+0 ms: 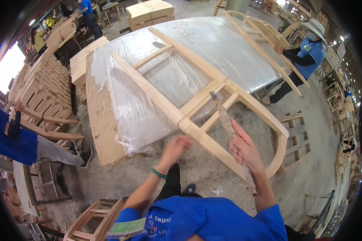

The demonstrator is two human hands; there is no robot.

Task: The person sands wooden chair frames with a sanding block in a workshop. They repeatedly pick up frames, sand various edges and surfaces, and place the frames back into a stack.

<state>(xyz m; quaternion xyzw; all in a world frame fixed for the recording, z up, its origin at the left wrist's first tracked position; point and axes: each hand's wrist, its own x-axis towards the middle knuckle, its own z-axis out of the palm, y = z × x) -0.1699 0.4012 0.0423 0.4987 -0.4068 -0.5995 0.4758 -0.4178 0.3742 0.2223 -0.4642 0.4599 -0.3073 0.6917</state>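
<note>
A pale wooden chair-like frame (159, 98), with two long side pieces, cross rails and a curved near end, lies on a table covered in clear plastic film (126, 116). Its curved end juts past the table edge toward me. My right hand (245, 146) is closed around a long stick-like tool (225, 118) with a worn, wrapped handle and a flat metal tip. The tip appears over the frame's middle rails; contact cannot be made out. Just left of the near side piece is my left hand (176, 150), its fingers smeared by motion and seemingly holding nothing.
At the right, a person in a hat (309, 54) handles another wooden frame (265, 48). A person in blue (12, 136) stands at the left near stacked wooden parts (44, 84). A pallet (297, 140) lies on the floor at right; another frame (94, 219) is at lower left.
</note>
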